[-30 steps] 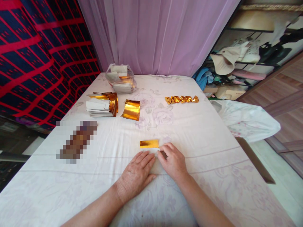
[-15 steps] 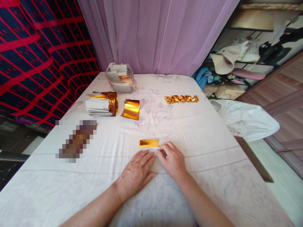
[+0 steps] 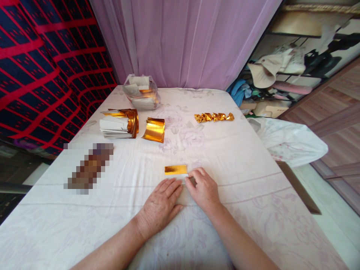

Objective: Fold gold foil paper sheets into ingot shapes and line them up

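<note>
The left hand (image 3: 161, 204) lies flat, fingers spread, pressing the near white part of the gold paper sheet (image 3: 176, 170), and the right hand (image 3: 204, 190) pinches the sheet's right edge just beside it. Neither hand has moved over the last second, so the fold is being held down. Well beyond the sheet lie a curled gold sheet (image 3: 154, 129) and a row of folded gold pieces (image 3: 214, 117).

hands and folded paper at the near middle of the cloth-covered table (image 3: 253, 180)

left hand (image 3: 160, 204) and right hand (image 3: 204, 189) lie side by side, fingertips on the small folded gold foil paper (image 3: 176, 170) — behind-left sit the stack of gold-and-white sheets (image 3: 118, 123) and curled gold foil sheet (image 3: 154, 130); behind-right, the row of folded gold pieces (image 3: 214, 117).
</note>
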### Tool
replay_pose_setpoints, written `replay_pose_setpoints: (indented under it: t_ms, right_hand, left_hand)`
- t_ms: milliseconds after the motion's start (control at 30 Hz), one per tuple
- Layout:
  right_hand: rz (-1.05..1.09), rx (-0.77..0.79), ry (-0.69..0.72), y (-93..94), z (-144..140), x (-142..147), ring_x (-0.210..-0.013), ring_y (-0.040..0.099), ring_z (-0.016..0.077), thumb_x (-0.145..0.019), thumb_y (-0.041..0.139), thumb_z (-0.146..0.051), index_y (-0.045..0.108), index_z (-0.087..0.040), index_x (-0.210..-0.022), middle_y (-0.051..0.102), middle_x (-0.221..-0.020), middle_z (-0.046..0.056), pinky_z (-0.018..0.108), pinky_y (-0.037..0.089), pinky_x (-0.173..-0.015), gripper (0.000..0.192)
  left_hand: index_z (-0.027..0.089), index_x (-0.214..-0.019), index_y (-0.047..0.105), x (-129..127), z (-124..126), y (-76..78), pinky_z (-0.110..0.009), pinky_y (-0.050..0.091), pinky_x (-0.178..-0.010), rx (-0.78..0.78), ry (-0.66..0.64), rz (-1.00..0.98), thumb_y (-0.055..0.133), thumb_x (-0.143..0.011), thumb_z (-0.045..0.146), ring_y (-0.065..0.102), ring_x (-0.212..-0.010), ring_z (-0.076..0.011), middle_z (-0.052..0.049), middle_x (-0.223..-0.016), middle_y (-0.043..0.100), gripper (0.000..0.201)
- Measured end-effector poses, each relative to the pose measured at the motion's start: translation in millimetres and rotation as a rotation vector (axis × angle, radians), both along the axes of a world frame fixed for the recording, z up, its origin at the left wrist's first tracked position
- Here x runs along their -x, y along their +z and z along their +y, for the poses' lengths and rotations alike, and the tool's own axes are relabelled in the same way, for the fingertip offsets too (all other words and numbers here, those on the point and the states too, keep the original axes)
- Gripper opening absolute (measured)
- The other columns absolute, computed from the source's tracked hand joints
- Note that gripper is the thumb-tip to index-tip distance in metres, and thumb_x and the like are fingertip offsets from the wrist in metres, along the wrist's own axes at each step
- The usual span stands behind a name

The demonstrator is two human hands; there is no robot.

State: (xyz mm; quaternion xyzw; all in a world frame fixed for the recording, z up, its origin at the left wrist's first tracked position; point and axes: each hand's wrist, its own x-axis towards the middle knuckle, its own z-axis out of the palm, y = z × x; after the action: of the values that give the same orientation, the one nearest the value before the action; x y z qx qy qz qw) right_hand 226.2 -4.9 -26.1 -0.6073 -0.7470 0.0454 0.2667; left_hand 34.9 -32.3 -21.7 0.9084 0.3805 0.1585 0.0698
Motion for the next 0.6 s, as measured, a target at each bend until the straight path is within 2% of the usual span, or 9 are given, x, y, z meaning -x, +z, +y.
replay_pose_setpoints:
  t_ms: [367,600]
  right_hand:
    - [-0.026,0.007,-0.014,-0.6,0.8,0.5,-0.078,0.063,0.0173,-0.086,0.058,-0.023,0.061,-0.022,-0.081,0.064,-0.086,0.003,0.027,0.044,-0.068,0.007]
    - [-0.031,-0.003,-0.042,-1.6,1.2,1.2,-0.078,0.063,0.0177,-0.086,0.057,-0.025,0.06,-0.021,-0.09,0.064,-0.09,0.004,0.027,0.046,-0.068,0.006]
  left_hand:
    - [0.013,-0.133,0.053,0.4,0.8,1.0,-0.048,0.045,-0.107,-0.005,-0.005,0.016,0.054,-0.094,0.041,0.053,-0.127,-0.0295,-0.015,-0.136,0.059,0.047]
    - [0.013,-0.133,0.052,0.1,1.1,2.8,-0.049,0.045,-0.106,-0.01,-0.013,0.02,0.051,-0.096,0.041,0.053,-0.127,-0.0296,-0.015,-0.136,0.059,0.047]
